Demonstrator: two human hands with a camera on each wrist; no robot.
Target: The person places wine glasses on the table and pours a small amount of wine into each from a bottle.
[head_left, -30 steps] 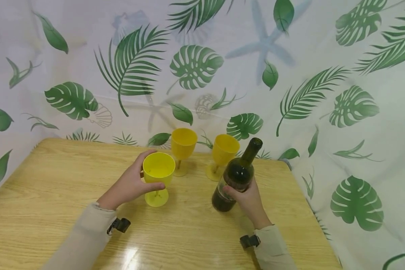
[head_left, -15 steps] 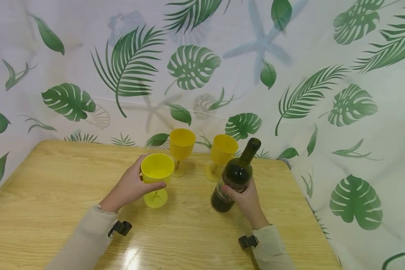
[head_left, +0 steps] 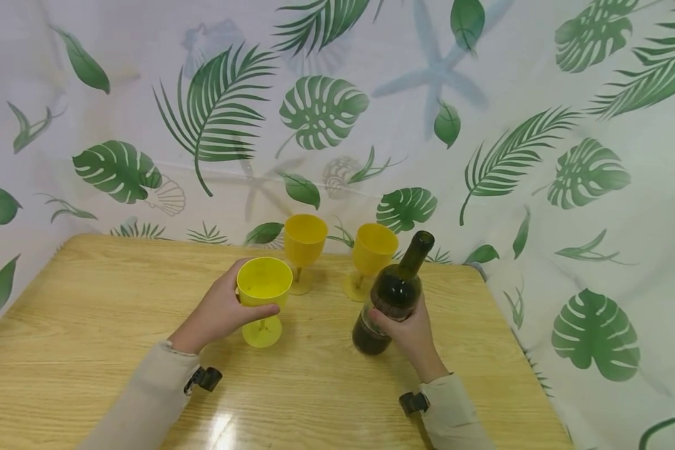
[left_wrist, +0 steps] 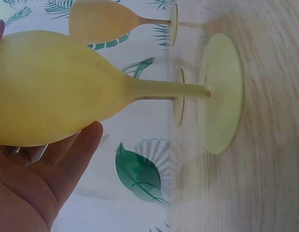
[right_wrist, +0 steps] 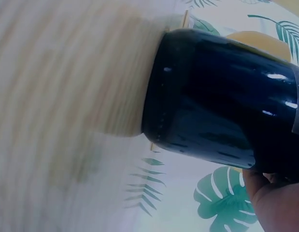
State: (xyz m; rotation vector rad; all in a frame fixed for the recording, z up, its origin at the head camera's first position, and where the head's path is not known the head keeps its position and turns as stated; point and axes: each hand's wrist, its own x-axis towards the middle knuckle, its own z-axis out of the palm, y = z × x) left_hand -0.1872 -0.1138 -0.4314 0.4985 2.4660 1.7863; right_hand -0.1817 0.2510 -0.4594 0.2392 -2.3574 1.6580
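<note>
A yellow goblet (head_left: pixel 263 284) stands upright at the middle of the table, its round foot (left_wrist: pixel 221 96) at the wood. My left hand (head_left: pixel 216 310) grips its bowl from the left, thumb across the near side and the other fingers mostly hidden behind it. To the right, my right hand (head_left: pixel 416 337) holds a dark green wine bottle (head_left: pixel 390 300) around its labelled body, thumb on the near side. The bottle's neck points up. In the right wrist view the bottle's base (right_wrist: pixel 161 87) is at the tabletop; whether it touches I cannot tell.
Behind stand two more yellow goblets, one at the back middle (head_left: pixel 305 240) and one just behind the bottle (head_left: pixel 373 250). The wooden table (head_left: pixel 118 294) ends at a leaf-printed cloth backdrop (head_left: pixel 337 169). Each wrist wears a small black camera.
</note>
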